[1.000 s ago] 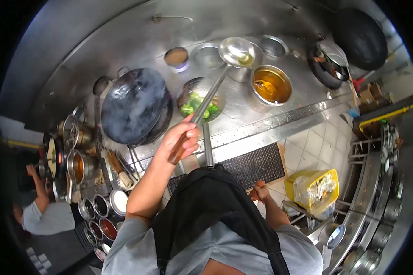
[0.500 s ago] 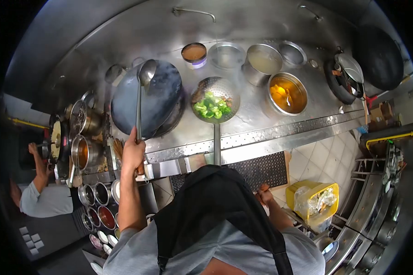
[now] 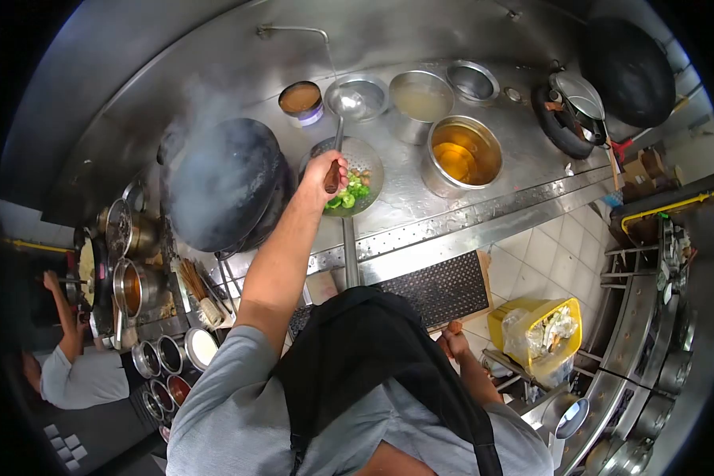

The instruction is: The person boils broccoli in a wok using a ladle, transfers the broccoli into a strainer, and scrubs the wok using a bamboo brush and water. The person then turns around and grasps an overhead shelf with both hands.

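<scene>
My left hand (image 3: 325, 174) is closed around the wooden handle of a ladle (image 3: 347, 103). The ladle's bowl is over a metal basin (image 3: 369, 97) below a thin tap. Under my left forearm and hand rests a perforated strainer (image 3: 362, 153) with green vegetables (image 3: 351, 190) in it, its long handle pointing toward my body. To the left, a dark wok (image 3: 228, 184) stands tilted and steaming. My right hand (image 3: 454, 343) hangs low beside my apron with curled fingers; what it holds, if anything, cannot be made out.
A pot of orange liquid (image 3: 464, 156), a pot of cloudy liquid (image 3: 420, 103) and an open can (image 3: 301, 101) stand on the steel counter. A yellow bin (image 3: 536, 337) is on the floor at right. A co-worker's arm (image 3: 65, 317) is at far left.
My left hand has carried the ladle from over the wok rightward to the basin under the tap. The view has shifted slightly. My right hand stays low at my side.
</scene>
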A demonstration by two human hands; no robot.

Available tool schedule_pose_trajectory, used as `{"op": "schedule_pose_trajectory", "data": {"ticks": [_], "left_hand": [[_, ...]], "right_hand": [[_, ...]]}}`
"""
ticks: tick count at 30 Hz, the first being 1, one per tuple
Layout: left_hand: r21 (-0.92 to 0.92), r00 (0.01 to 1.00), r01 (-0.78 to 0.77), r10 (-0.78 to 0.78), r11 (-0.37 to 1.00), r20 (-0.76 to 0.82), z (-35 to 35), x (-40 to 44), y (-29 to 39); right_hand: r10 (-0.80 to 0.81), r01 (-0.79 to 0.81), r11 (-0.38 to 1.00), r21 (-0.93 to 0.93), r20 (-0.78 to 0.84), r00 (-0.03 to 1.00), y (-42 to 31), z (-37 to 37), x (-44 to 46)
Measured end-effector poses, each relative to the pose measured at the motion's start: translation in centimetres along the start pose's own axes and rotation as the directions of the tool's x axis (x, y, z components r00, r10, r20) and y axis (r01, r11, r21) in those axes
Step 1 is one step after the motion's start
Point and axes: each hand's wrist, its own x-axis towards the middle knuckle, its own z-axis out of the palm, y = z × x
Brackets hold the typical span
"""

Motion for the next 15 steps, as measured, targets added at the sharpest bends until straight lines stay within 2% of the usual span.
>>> {"op": "schedule_pose_trajectory", "data": {"ticks": [2, 5, 6, 9, 10, 15], "left_hand": [[-0.078, 0.999, 0.049, -0.048, 0.996, 0.022, 0.9, 0.4, -0.8], [-0.081, 0.998, 0.054, -0.052, 0.995, 0.026, 1.2, 0.6, -1.3], [-0.112, 0.998, 0.055, -0.051, 0.992, 0.041, 1.2, 0.6, -1.3], [-0.200, 0.996, 0.056, -0.040, 0.978, 0.081, 1.2, 0.4, -1.2], [-0.223, 0.995, 0.057, -0.037, 0.973, 0.094, 1.3, 0.3, -1.2], [-0.259, 0.992, 0.066, -0.034, 0.964, 0.124, 1.4, 0.2, -0.9]], "right_hand": [[0.054, -0.052, 0.997, -0.057, 0.021, 0.998, 2.6, -0.5, 1.0], [0.096, -0.090, 0.993, -0.071, 0.087, 0.992, 7.7, -0.6, 3.4], [0.004, 0.006, 0.998, -0.065, 0.152, 0.988, 5.7, -0.7, 1.3], [0.158, -0.149, 0.986, -0.081, 0.125, 0.979, 2.2, -0.7, -2.7], [0.203, -0.186, 0.978, -0.096, 0.229, 0.952, 2.2, -1.2, -2.2], [-0.013, 0.024, 0.998, -0.061, 0.168, 0.986, 4.1, -1.4, 1.9]]}}
